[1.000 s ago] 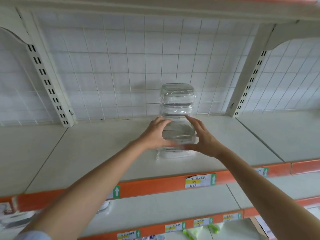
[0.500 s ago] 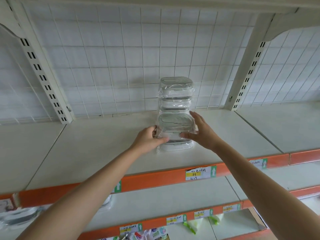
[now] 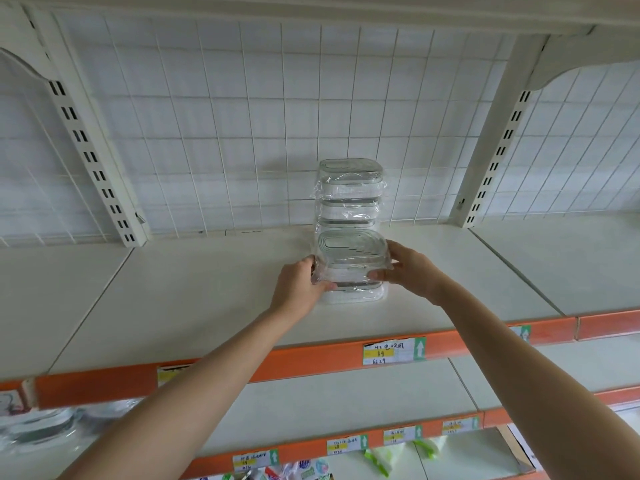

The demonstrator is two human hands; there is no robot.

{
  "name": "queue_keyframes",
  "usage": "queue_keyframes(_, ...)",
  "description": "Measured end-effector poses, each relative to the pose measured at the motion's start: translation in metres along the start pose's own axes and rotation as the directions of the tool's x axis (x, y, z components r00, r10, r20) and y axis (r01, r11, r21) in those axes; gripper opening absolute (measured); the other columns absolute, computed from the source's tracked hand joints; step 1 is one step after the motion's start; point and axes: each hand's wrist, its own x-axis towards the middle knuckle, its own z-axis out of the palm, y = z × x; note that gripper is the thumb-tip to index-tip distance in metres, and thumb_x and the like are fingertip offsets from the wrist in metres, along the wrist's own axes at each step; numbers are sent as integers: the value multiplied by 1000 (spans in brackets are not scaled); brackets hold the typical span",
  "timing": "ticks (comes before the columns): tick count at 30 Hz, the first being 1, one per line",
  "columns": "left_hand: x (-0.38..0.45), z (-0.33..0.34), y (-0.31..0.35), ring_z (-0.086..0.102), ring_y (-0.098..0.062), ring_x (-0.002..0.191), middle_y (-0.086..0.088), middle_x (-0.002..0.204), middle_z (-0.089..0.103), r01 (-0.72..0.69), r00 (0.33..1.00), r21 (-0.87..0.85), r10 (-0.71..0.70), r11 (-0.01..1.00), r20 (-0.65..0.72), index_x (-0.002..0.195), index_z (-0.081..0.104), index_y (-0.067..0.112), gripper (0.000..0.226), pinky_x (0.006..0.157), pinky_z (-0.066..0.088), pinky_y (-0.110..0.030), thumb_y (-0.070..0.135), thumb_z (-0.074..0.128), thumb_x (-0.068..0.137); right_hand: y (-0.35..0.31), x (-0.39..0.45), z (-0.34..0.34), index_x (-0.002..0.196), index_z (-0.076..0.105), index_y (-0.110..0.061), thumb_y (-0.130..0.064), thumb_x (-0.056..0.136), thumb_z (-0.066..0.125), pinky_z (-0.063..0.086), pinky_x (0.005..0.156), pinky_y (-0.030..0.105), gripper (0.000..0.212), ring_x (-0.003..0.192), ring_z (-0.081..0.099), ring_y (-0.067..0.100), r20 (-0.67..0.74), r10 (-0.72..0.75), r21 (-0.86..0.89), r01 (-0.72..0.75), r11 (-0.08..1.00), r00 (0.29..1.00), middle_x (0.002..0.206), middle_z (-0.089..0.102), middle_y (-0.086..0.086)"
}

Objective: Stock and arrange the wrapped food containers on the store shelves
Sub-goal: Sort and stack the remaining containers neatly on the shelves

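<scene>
Two hands on a wrapped container, upper shelf

Wire grid back panel [image 3: 214, 133] behind; slotted uprights [image 3: 93, 157] at left and right. Upper shelf [image 3: 194, 289] is cream with an orange front edge [image 3: 304, 362] carrying a handwritten price tag [image 3: 393, 352]. Lower shelves [image 3: 332, 400] carry more tags.

Back stack [image 3: 349, 195]: clear wrapped containers piled upright, near the grid panel. Front stack, just before it: bottom container [image 3: 356, 296] lies on the shelf; top container [image 3: 351, 256], in loose clear wrap, sits on it.

Left hand [image 3: 298, 289]: grip closed on the top container's left side, thumb at the front lower edge. Right hand [image 3: 410, 271]: grip closed on its right side, fingers along the rim, thumb on the front corner.
</scene>
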Motion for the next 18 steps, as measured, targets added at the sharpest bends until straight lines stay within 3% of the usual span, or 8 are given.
queue_keyframes(4, -1, 4, 2, 58, -34, 76, -9, 70, 55, -23, 1000, 43, 23, 999, 12, 81, 48, 11, 29, 63, 34, -29, 20, 75, 79, 0, 2, 3, 138, 27, -10, -34, 81, 70, 43, 94, 35, 76, 114, 56, 31, -30, -15, -181, 9, 983, 999, 132, 54, 14)
queue_keyframes(7, 0, 5, 6, 60, -36, 85, -18, 85, 63, -23, 997, 105, 14, 994, 81, 93, 48, 6, 27, 75, 45, -35, 21, 69, 86, -2, 0, 3, 140, 26, -7, -35, 85, 66, 41, 96, 38, 73, 120, 49, 34, -39, -21, -264, 10, 965, 999, 134, 49, 19)
queue_keyframes(10, -1, -3, 9, 59, -32, 96, -14, 97, 62, -31, 990, 147, 10, 989, 143, 105, 52, 3, 33, 80, 43, -34, 26, 67, 86, -9, -6, 1, 146, 21, -9, -41, 86, 64, 37, 101, 42, 80, 127, 39, 32, -85, -66, -441, 22, 897, 994, 142, 37, 15)
queue_keyframes(13, -9, -14, 9, 52, -29, 112, -13, 119, 53, -93, 989, 329, 48, 940, 142, 124, 49, 5, 47, 92, 41, -36, 34, 62, 89, -19, -17, 3, 145, 24, -11, -37, 88, 61, 36, 101, 40, 73, 129, 32, 28, -153, -234, -622, 90, 778, 960, 145, 30, 9)
queue_keyframes(18, -41, -34, 6, 55, -29, 106, -10, 114, 53, -232, 972, 625, 155, 745, 176, 118, 54, 7, 34, 88, 43, -37, 29, 52, 92, -37, -31, 29, 126, 53, -4, -17, 86, 60, 37, 92, 42, 42, 117, 46, 33, -17, -534, -740, 349, 575, 845, 129, 50, 12)
